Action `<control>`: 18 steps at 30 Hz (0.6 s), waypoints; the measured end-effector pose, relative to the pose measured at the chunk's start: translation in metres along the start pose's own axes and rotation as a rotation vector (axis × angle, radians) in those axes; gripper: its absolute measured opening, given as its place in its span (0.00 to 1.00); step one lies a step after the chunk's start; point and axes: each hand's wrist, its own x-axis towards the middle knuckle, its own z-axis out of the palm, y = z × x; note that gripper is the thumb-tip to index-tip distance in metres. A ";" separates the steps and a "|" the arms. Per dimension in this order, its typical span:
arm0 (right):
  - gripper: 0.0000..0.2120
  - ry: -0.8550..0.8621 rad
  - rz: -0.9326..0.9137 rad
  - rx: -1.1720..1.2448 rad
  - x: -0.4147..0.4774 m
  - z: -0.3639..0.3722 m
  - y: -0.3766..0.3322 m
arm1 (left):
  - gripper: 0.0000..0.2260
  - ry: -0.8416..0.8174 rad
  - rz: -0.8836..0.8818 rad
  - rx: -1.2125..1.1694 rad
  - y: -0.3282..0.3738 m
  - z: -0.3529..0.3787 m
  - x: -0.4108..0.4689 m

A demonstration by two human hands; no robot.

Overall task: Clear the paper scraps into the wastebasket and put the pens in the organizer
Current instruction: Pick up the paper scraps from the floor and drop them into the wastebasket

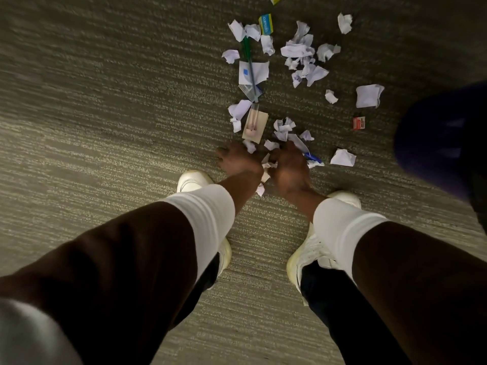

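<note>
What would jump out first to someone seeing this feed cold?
Most striking is the scatter of crumpled paper scraps across the carpet, mostly in the upper middle of the view. Just below it, the left hand and right hand are down at the floor among scraps, between two white shoes. A green pen lies among the papers higher up.

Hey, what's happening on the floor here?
A person is bent over a carpet littered with paper scraps. The left hand and right hand are pressed together low down, gathering a few scraps between them. Most scraps still lie scattered beyond the hands. A green pen lies among them, and a blue pen sits just right of the right hand, both untouched.
</note>
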 end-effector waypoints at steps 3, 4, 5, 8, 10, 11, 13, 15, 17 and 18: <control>0.15 0.012 0.048 0.076 -0.001 -0.004 0.004 | 0.17 -0.025 0.142 0.036 -0.010 -0.009 -0.001; 0.14 0.016 0.059 0.082 -0.004 -0.006 0.005 | 0.15 -0.008 0.160 0.047 -0.012 -0.013 -0.004; 0.13 0.028 0.069 0.095 -0.009 -0.008 0.006 | 0.13 0.003 0.161 0.043 -0.012 -0.017 -0.009; 0.10 0.062 0.114 0.124 -0.031 -0.022 0.010 | 0.13 0.024 0.147 -0.007 -0.008 -0.033 -0.034; 0.09 0.080 0.139 0.154 -0.053 -0.037 0.012 | 0.09 0.036 0.141 -0.065 -0.003 -0.045 -0.051; 0.09 0.094 0.152 0.173 -0.064 -0.047 0.012 | 0.07 0.023 0.149 -0.075 0.000 -0.051 -0.061; 0.09 0.135 0.185 0.207 -0.087 -0.071 0.010 | 0.03 0.005 0.176 -0.087 0.006 -0.064 -0.082; 0.09 0.181 0.218 0.235 -0.109 -0.098 0.009 | 0.04 -0.028 0.176 -0.146 0.017 -0.080 -0.108; 0.09 0.239 0.233 0.269 -0.130 -0.128 0.010 | 0.04 -0.034 0.232 -0.188 0.032 -0.096 -0.138; 0.09 0.271 0.231 0.288 -0.140 -0.144 0.011 | 0.04 -0.038 0.280 -0.194 0.042 -0.104 -0.153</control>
